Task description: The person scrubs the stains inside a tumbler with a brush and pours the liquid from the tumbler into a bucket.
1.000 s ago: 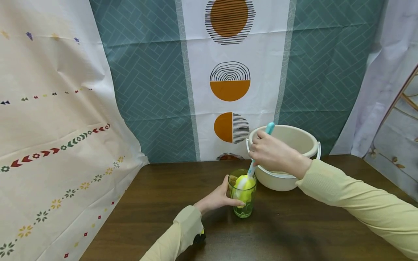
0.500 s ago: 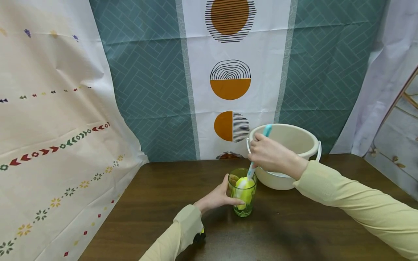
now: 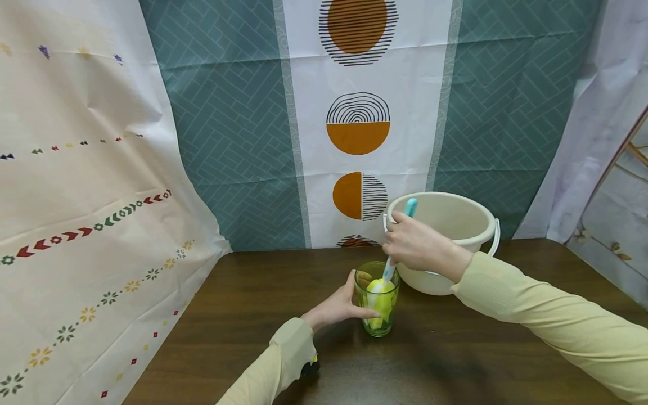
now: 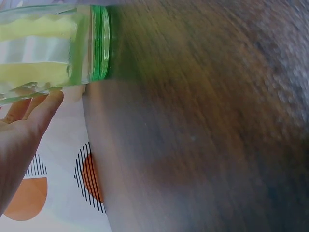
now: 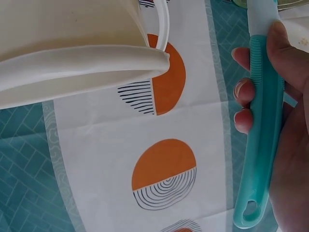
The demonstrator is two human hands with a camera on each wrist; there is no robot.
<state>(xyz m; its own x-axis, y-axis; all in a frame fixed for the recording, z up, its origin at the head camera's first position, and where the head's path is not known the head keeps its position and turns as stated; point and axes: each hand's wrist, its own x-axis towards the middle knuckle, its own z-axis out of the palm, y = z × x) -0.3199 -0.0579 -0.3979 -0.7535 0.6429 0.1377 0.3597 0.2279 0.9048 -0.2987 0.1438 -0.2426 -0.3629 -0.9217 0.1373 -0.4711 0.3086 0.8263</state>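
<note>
A green-tinted drinking glass (image 3: 377,326) stands upright on the table, and my left hand (image 3: 340,306) grips it round its side from the left. Inside the glass sits the yellow-and-white sponge head of a bottle brush (image 3: 381,298). My right hand (image 3: 422,243) holds the brush's teal-and-white handle (image 5: 264,125) above the rim, with the thumb and fingers curled round it. In the left wrist view, the sponge shows through the wall of the glass (image 4: 99,43), close to its base, and the left hand's fingers lie against the side.
A cream bucket (image 3: 440,281) with a white handle stands just behind and right of the glass, beneath the right forearm. The brown wooden table (image 3: 243,315) ends at a patterned curtain (image 3: 238,140). A small black object (image 3: 310,368) shows under the left wrist.
My right hand has lowered slightly and the brush has sunk a little deeper into the glass, its handle end dropping and shifting left. The left hand keeps its hold on the glass.
</note>
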